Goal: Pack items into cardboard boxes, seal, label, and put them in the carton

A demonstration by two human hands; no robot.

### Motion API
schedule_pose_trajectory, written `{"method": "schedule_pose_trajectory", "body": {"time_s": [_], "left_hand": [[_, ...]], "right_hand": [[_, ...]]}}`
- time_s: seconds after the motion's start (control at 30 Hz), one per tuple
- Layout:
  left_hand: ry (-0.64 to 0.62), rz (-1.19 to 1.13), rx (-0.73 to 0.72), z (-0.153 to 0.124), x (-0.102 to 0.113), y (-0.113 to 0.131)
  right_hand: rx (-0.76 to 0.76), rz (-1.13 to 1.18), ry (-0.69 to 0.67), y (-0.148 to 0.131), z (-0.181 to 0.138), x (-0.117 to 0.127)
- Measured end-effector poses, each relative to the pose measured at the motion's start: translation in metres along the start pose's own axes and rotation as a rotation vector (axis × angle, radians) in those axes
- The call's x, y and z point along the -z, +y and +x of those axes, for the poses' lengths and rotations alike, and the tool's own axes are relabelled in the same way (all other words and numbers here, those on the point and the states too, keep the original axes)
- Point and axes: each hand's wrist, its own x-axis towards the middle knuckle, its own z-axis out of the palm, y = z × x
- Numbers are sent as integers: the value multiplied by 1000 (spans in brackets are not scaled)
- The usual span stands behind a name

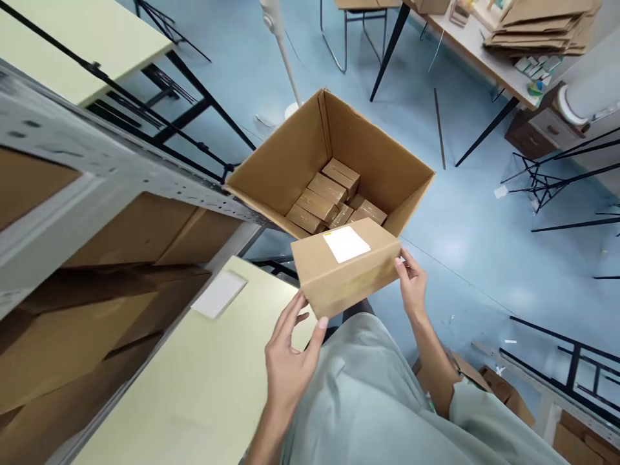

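Note:
A small sealed cardboard box (339, 274) with a white label on top is held between both hands, just in front of a large open carton (300, 155). My left hand (290, 352) grips the box's near left corner with thumb and fingers. On the box's right end rests my right hand (413, 284), fingers pressed against it. Several small brown boxes (322, 197) lie packed in rows at the bottom of the large carton.
A pale yellow table (194, 381) with a white sheet (219, 294) lies at the lower left. A metal shelf rack (72, 161) holding flat cardboard stands at the left. A far table (484, 51) carries stacked flattened cartons (542, 26). Black stands and a fan pole stand on the blue floor.

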Motion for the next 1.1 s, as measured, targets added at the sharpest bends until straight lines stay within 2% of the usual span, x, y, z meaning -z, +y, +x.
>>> {"method": "schedule_pose_trajectory", "body": {"time_s": [0.17, 0.27, 0.37, 0.53, 0.63, 0.77, 0.93, 1.1], "left_hand": [[-117, -18, 78, 56, -53, 14], [-180, -33, 157, 77, -76, 7], [-214, -97, 247, 95, -95, -11], [-256, -232, 435, 132, -123, -53], [-296, -329, 507, 152, -140, -69], [-322, -427, 558, 171, -168, -73], [-265, -513, 639, 192, -205, -75], [-244, -566, 686, 209, -221, -84]], "right_hand": [[20, -115, 53, 7, 76, 7], [32, -199, 66, 8, 110, 0], [7, -259, 37, 11, 140, -17], [-20, -406, -102, 30, 182, -46], [11, -497, -193, 44, 208, -58], [75, -610, -322, 55, 244, -77], [116, -697, -485, 62, 290, -102], [101, -727, -546, 69, 314, -117]]}}
